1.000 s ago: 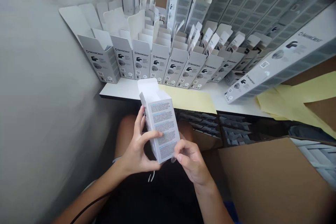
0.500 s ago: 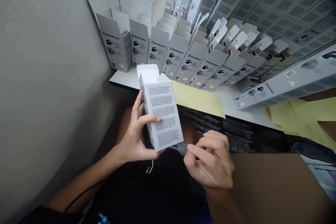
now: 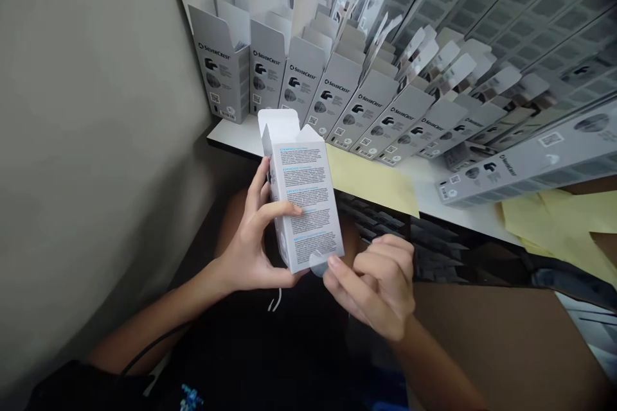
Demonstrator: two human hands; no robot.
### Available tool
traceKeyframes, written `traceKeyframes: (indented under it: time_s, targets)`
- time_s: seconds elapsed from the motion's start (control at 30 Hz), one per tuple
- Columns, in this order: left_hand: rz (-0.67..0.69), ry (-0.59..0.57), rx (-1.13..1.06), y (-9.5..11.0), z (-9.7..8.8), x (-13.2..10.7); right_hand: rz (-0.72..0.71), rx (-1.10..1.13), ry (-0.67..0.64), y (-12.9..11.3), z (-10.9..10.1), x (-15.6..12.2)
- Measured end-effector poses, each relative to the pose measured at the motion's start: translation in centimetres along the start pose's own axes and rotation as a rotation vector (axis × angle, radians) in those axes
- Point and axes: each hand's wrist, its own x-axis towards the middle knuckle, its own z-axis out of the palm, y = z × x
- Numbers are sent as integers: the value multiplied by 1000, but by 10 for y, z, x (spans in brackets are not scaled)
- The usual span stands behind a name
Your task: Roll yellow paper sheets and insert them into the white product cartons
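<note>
My left hand grips a white printed carton by its side, thumb under the lower end and a finger across the text panel. The carton is tilted, with its top flap raised at the far end. A round, see-through sticker overlaps the carton's lower edge, partly on the text panel and partly sticking out. My right hand pinches that sticker at its right side, the index fingertip close to the carton's lower right corner. The other fingers of this hand are curled in.
Several upright SilverCrest cartons with raised flaps line the white shelf. A yellow sheet lies at the shelf's front edge, with more yellow paper at right. Brown cardboard stands at lower right, and a wall at left.
My right hand has moved left and slightly up, bringing the round sticker onto the text panel's lower edge. The left hand still holds the carton. The camera view has shifted a little.
</note>
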Motion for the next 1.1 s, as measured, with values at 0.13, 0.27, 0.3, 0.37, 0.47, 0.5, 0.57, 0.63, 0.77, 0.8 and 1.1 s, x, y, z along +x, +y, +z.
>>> traceKeyframes:
  time_s: [0.13,0.27,0.3,0.37,0.47,0.5,0.57,0.63,0.77,0.8,1.1]
  targets:
    - [-9,6,2,-1,0,-1,-2,6,-50,-1,-2,-1]
    - [-46,13,14,-2,0,-1,-6,0,-102,-1,-4,-3]
    - [-48,12,8,-2,-1,-1,-3,0,-104,-1,-4,-3]
    - [-44,10,-15,-1,-1,-1,0,4,-110,-1,-3,-4]
    - [-61,6,-61,1,-1,-1,7,2,-126,-1,-3,-6]
    - [-74,4,-70,2,-1,-1,8,0,-133,-1,-3,-7]
    - [-84,4,-78,3,0,-1,6,5,-146,-1,-2,-8]
    - [-70,13,-82,3,-1,-1,-2,18,-149,0,-1,-11]
    - [-6,57,-43,1,-3,2,25,107,-129,-1,3,-15]
    - [11,55,-26,1,-4,3,66,170,-114,-1,3,-16]
    - [-58,-19,-125,5,-2,2,402,460,-55,-3,10,-20]
